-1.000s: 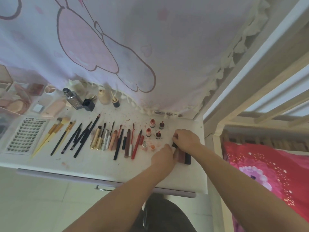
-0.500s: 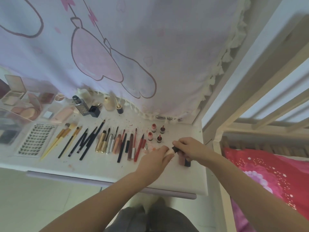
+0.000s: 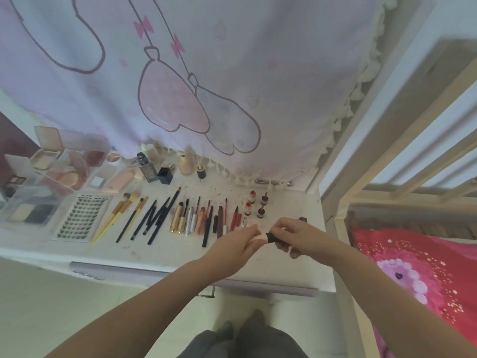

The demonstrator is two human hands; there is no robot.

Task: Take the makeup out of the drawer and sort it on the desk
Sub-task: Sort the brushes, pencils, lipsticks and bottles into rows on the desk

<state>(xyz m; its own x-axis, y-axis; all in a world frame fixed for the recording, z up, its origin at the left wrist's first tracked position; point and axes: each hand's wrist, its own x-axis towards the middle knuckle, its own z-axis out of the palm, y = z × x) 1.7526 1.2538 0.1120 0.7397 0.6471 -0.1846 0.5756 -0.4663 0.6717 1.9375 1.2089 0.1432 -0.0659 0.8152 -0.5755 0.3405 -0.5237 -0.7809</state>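
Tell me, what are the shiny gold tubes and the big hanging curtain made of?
The gold tubes look like metal or metal-coated plastic: smooth, with bright glints along their sides; which one is unclear. The curtain looks like thin, matte cloth: soft folds, a printed cartoon and a frilly cream trim along its edge.

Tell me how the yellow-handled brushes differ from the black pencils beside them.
The brushes have yellow handles and tan bristle heads; the pencils are black and thin all along. The brushes lie fanned, bristles near each other; the pencils cross one another. Both lie flat on the desk, untouched by either hand.
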